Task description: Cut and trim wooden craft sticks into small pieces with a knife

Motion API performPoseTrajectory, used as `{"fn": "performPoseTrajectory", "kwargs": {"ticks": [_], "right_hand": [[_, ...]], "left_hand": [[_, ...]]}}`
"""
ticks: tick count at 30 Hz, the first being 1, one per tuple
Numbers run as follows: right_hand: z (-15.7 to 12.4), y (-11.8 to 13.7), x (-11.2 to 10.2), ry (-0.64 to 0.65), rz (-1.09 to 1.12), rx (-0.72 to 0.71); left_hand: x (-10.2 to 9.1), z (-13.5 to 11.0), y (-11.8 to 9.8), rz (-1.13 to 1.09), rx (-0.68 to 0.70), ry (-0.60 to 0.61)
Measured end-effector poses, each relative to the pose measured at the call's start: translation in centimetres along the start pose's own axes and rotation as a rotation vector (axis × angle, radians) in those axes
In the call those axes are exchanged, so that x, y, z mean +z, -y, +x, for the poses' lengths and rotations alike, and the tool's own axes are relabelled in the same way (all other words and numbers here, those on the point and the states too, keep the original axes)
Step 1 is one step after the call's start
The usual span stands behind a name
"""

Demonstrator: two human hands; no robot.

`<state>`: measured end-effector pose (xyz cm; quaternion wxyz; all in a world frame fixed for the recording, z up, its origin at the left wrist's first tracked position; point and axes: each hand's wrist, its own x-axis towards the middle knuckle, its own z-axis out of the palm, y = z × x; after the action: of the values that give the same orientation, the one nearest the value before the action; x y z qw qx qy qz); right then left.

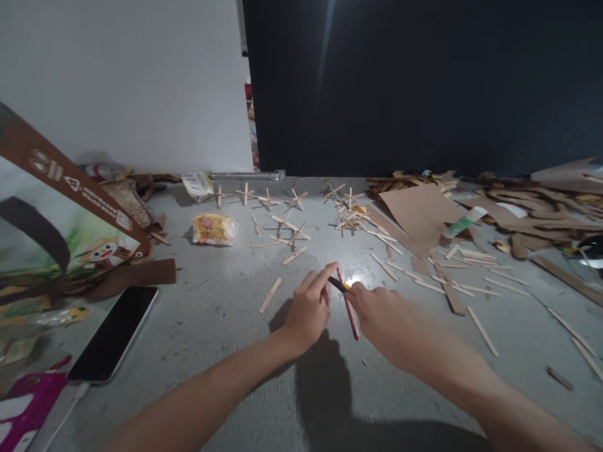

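My left hand (308,307) and my right hand (377,311) meet over the grey floor in front of me. Between them is a thin pink-red stick (348,307), like a pencil, lying tilted on the floor, and a small dark object with a yellow tip (342,285). My left fingers are curled, the index pointing toward that dark object. My right fingers are closed round the dark object's end. A bright spot of light (353,280) falls just beyond the fingertips.
Wooden craft sticks (270,295) lie scattered, several glued into crosses (292,229). Cardboard sheets (421,213) and scraps pile at right with a glue tube (464,222). A phone (115,333) and paper bag (56,220) sit left, a yellow packet (213,228) behind.
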<state>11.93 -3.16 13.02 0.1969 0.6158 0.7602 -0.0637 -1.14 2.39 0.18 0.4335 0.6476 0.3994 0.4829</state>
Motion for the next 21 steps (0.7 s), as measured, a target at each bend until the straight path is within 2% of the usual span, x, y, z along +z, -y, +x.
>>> {"fn": "performPoseTrajectory", "kwargs": {"ticks": [1,2,4,5,6,9,11,14,18,21], "right_hand": [[-0.3,-0.3,0.1,-0.008,-0.008,-0.006],[-0.5,-0.7,0.2,-0.018,-0.008,-0.007],[-1.1,-1.4,0.4,-0.037,0.034,0.001],[-1.2,-1.7,0.5,-0.056,0.081,0.008],[-1.2,-2.0,0.6,-0.078,0.149,0.022],[-0.4,-2.7,0.7,-0.150,0.454,0.120],[0.7,-3.2,1.1,-0.215,0.672,0.149],[2.3,-3.6,2.7,-0.256,0.988,0.107],[4.0,-3.5,5.8,-0.338,1.143,-0.020],[4.7,-2.7,7.6,-0.394,1.212,-0.030]], "left_hand": [[-0.3,0.2,0.2,0.026,0.035,0.005],[-0.6,0.5,0.4,0.023,0.013,-0.003],[-1.2,1.3,0.5,-0.016,-0.164,-0.120],[-1.3,1.6,0.4,-0.030,-0.222,-0.147],[-1.4,1.8,0.2,-0.058,-0.224,-0.151],[-0.7,1.8,-1.0,-0.253,-0.160,-0.044],[-0.2,1.5,-1.4,-0.359,-0.176,0.022],[-0.1,1.4,-0.9,-0.423,-0.244,-0.004],[-1.1,1.8,0.9,-0.438,-0.311,-0.040],[-1.5,2.0,1.6,-0.452,-0.344,-0.015]]}}
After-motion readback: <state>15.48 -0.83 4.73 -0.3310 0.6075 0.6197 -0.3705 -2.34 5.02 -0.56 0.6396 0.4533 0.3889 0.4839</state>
